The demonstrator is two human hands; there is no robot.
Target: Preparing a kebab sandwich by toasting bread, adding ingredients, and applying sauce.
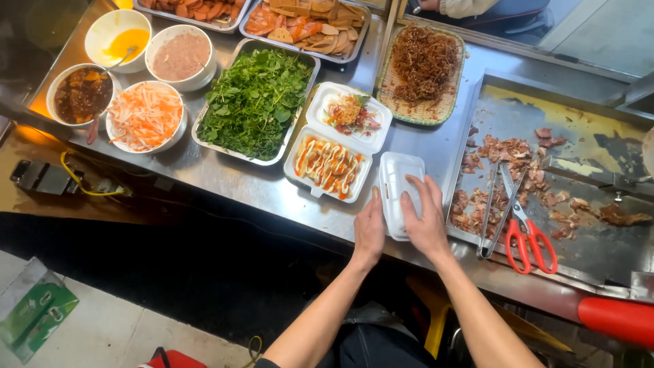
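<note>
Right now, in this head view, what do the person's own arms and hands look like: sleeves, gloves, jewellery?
Both forearms are bare up to the bottom edge of the picture: no sleeves show. The left hand and right hand wear no gloves. No rings, watch or bracelet can be seen on either wrist or on the fingers that show. Dark clothing shows below, between the arms.

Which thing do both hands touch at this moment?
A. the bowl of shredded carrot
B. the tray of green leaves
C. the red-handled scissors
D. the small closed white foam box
D: the left hand and right hand rest on the sides of the small closed white foam box.
</note>
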